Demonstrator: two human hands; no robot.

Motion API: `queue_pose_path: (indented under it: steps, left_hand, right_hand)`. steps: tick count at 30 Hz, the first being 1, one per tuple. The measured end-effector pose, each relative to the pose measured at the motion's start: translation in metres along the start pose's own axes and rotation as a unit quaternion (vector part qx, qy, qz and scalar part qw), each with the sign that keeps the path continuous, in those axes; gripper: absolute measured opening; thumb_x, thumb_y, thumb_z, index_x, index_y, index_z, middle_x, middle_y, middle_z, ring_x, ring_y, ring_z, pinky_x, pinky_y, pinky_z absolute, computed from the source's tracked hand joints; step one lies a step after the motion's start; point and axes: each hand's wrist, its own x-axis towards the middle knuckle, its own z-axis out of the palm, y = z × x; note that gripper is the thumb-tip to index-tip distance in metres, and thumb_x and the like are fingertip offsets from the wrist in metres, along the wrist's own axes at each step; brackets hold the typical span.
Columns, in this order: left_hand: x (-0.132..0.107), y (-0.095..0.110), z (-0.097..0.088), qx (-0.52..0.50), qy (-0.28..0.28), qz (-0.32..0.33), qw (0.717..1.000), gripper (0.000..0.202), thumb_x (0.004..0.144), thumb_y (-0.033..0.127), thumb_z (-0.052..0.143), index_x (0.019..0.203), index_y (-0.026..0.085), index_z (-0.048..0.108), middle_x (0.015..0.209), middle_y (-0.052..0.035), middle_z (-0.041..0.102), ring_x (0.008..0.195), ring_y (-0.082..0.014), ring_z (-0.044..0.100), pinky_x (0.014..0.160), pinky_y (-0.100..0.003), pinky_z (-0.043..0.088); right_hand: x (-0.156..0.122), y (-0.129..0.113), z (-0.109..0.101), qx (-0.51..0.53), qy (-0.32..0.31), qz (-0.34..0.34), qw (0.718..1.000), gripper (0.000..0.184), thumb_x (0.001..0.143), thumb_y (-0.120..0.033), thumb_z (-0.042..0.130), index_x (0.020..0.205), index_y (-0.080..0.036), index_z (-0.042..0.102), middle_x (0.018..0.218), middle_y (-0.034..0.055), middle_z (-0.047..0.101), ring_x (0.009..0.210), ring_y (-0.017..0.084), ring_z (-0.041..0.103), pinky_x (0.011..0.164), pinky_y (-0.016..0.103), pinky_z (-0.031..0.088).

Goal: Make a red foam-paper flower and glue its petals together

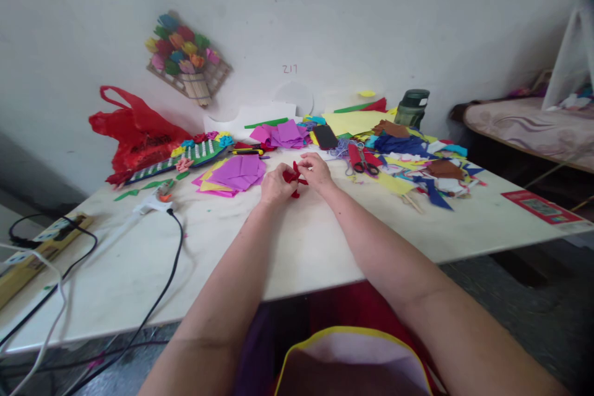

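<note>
The left hand [275, 184] has its fingers curled in and holds a small red crinkly piece [291, 177]. The right hand [317, 172] is pinched narrow on the same piece, at its right side. The red piece is between the two hands, at the middle of the bench [223, 241]. I can't tell if it touches the bench.

Just left of the hands is a pile of purple paper [241, 171], with yellow and pink sheets under it. To the right are scissors [364, 165] and a big messy heap of colored scraps [440, 168]. A black phone [325, 137] lies a bit farther back. A red bag [143, 136] sits at the far left, and a dark green bottle [411, 110] stands at the far right.
</note>
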Motion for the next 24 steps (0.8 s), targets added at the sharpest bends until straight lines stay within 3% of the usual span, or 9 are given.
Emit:
queue_pose_path:
  steps: [24]
  left_hand:
    - [0.0001, 0.0006, 0.0024, -0.001, 0.004, -0.001, 1.0, 0.023, 0.07, 0.027, 0.065, 0.092, 0.023, 0.064, 0.087, -0.0047, 0.071, 0.086, -0.0237, 0.065, 0.074, -0.031, 0.046]
  right_hand:
    - [0.0004, 0.0039, 0.0026, -0.041, -0.007, -0.025, 0.999, 0.005, 0.071, -0.021, 0.066, 0.066, -0.022, 0.066, 0.116, 0.0048, 0.063, 0.095, 0.02, 0.064, 0.082, 0.039, 0.057]
